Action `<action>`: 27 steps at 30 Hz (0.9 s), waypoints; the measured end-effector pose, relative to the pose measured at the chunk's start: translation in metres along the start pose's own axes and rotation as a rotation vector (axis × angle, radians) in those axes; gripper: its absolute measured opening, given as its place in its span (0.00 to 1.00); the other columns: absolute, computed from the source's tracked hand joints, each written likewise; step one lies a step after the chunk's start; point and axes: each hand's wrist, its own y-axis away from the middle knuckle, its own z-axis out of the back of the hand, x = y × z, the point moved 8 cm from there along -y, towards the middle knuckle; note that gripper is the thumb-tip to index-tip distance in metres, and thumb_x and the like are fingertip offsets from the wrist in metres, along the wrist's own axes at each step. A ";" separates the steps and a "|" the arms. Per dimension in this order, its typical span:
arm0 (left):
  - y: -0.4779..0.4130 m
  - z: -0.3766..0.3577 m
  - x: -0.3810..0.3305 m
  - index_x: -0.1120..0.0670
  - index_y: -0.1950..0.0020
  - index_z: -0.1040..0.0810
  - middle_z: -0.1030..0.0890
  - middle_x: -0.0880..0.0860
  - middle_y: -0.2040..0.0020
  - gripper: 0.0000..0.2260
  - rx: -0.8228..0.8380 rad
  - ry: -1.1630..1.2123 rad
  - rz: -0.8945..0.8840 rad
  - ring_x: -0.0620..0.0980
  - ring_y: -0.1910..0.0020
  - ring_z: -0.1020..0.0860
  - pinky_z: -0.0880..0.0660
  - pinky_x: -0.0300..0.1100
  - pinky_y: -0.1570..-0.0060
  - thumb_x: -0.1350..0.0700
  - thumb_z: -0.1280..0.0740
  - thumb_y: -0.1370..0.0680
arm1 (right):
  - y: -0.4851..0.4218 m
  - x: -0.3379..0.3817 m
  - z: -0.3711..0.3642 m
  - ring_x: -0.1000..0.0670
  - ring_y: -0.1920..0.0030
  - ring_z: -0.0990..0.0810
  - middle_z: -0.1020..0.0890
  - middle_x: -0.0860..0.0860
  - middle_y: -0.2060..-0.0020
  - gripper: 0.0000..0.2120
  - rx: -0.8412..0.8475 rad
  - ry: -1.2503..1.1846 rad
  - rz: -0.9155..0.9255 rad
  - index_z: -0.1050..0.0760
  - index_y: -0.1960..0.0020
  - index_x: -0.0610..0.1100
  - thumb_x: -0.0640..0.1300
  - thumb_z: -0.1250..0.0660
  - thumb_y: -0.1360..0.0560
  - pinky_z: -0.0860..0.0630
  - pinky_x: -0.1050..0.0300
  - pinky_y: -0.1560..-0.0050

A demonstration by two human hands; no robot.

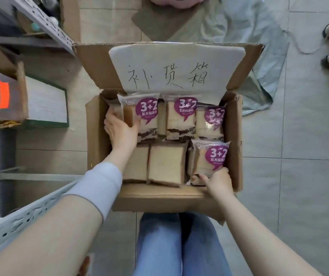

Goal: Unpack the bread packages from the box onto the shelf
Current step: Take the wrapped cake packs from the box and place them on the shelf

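A: Cardboard, that box point(235, 136). How did the arms go in?
B: Both reached forward and down, left hand point(119, 130) at its upper left, right hand point(217, 180) at its lower right.
A: What did it hold?
B: Bread packages point(180, 116), two rows, at centre frame.
A: Fingers?
B: Left curled round the upper-left package point(147, 114); right thumb and fingertips pinched the lower-right package point(213, 156) by its near edge.

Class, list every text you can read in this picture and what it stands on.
"补货箱": handwritten on the white paper on the box flap.
"3+2": in the purple bubble on four bread packages.
Print under "3+2": too blurred to read.
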 end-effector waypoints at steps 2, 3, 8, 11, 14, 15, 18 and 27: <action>-0.009 0.004 -0.003 0.60 0.30 0.40 0.34 0.58 0.33 0.33 -0.021 0.034 -0.063 0.55 0.32 0.35 0.38 0.43 0.33 0.51 0.29 0.28 | -0.002 -0.003 0.002 0.36 0.38 0.28 0.27 0.35 0.39 0.31 -0.037 -0.050 -0.021 0.38 0.38 0.32 0.46 0.28 0.30 0.30 0.46 0.41; -0.012 0.004 -0.005 0.59 0.31 0.38 0.33 0.57 0.33 0.31 -0.007 0.055 -0.095 0.53 0.34 0.33 0.35 0.42 0.34 0.51 0.29 0.28 | -0.001 -0.003 0.005 0.35 0.39 0.27 0.26 0.35 0.40 0.30 -0.056 -0.052 -0.016 0.38 0.39 0.32 0.46 0.27 0.31 0.29 0.45 0.42; -0.017 -0.006 -0.017 0.57 0.36 0.32 0.29 0.55 0.38 0.25 0.129 0.026 -0.073 0.48 0.41 0.29 0.32 0.39 0.46 0.51 0.29 0.28 | 0.009 -0.002 0.012 0.37 0.42 0.25 0.22 0.37 0.44 0.28 -0.116 -0.081 0.034 0.35 0.41 0.37 0.47 0.26 0.32 0.27 0.46 0.47; -0.015 -0.009 -0.015 0.57 0.38 0.31 0.24 0.55 0.41 0.21 0.185 0.071 -0.020 0.52 0.42 0.25 0.29 0.42 0.48 0.52 0.30 0.26 | 0.007 -0.002 0.012 0.40 0.40 0.25 0.22 0.41 0.42 0.34 -0.084 -0.083 0.039 0.33 0.38 0.37 0.52 0.24 0.35 0.27 0.48 0.45; -0.010 -0.006 -0.009 0.55 0.35 0.32 0.23 0.54 0.39 0.23 0.206 0.178 0.018 0.53 0.40 0.24 0.26 0.45 0.44 0.53 0.30 0.26 | 0.003 -0.004 0.009 0.45 0.47 0.21 0.20 0.45 0.46 0.26 0.010 -0.085 0.070 0.23 0.46 0.41 0.55 0.24 0.38 0.24 0.51 0.49; -0.006 -0.004 -0.006 0.54 0.34 0.33 0.23 0.53 0.39 0.23 0.206 0.207 0.017 0.52 0.40 0.24 0.26 0.46 0.42 0.53 0.30 0.27 | 0.004 -0.002 0.010 0.46 0.50 0.21 0.19 0.45 0.48 0.22 0.025 -0.111 0.101 0.21 0.50 0.43 0.55 0.24 0.38 0.24 0.53 0.53; 0.010 0.009 0.001 0.53 0.38 0.31 0.21 0.51 0.42 0.21 0.170 0.287 0.001 0.50 0.42 0.23 0.25 0.48 0.40 0.54 0.29 0.27 | 0.016 0.003 0.018 0.49 0.54 0.21 0.18 0.47 0.53 0.12 0.028 -0.230 0.231 0.21 0.58 0.48 0.51 0.24 0.37 0.28 0.58 0.60; 0.110 0.108 0.020 0.52 0.41 0.29 0.21 0.49 0.48 0.17 -0.109 0.583 0.056 0.50 0.46 0.22 0.23 0.48 0.44 0.50 0.30 0.27 | 0.093 0.004 0.060 0.54 0.61 0.23 0.19 0.55 0.65 0.10 0.067 -0.522 0.492 0.27 0.63 0.50 0.45 0.24 0.34 0.29 0.59 0.60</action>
